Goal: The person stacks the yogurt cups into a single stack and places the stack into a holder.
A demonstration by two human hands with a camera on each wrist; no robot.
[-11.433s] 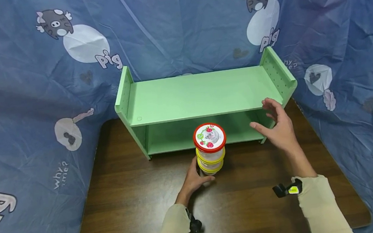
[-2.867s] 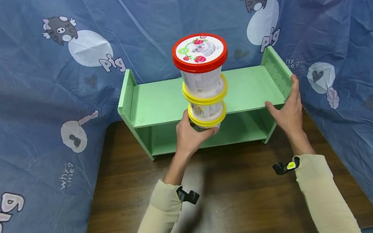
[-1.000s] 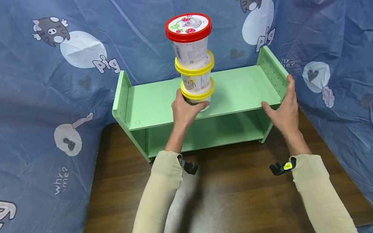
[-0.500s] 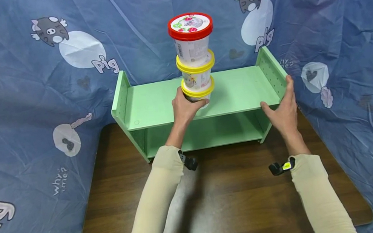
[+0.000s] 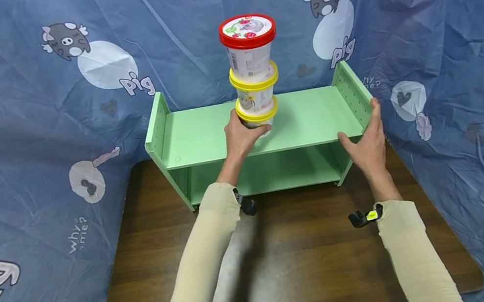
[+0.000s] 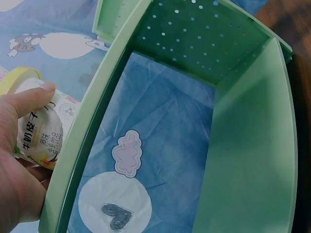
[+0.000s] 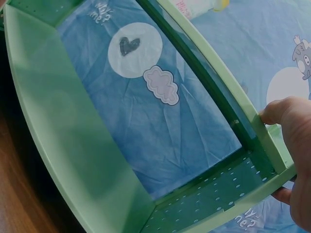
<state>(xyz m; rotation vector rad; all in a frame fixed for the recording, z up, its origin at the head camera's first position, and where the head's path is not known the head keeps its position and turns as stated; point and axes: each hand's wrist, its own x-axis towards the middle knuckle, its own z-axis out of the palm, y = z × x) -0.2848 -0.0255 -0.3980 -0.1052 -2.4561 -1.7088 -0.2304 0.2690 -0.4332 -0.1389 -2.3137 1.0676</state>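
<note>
A stack of three white tubs rises over the upper board of a green shelf unit (image 5: 200, 135) in the head view. On top is a red-lidded tub (image 5: 252, 61) with strawberries on its lid; below it come a yellow-lidded tub (image 5: 256, 99) and the bottom tub (image 5: 261, 121), also yellow-lidded. My left hand (image 5: 239, 135) grips the bottom tub low down, thumb across its front. The left wrist view shows that tub (image 6: 46, 128) just beyond the board's edge. At the right end, my right hand (image 5: 369, 147) holds the shelf's corner, thumb at the front edge and fingers outside the side panel.
The shelf stands on a brown wooden table (image 5: 307, 262), its lower board (image 5: 284, 176) beneath the upper one. Raised side panels (image 5: 353, 95) with small holes close both ends. A blue printed cloth (image 5: 194, 38) hangs behind and to the sides.
The stack has gone up from the table to over the upper board, and lately a little farther back, in my left hand. My right hand has come to the shelf's right end and stays there.
</note>
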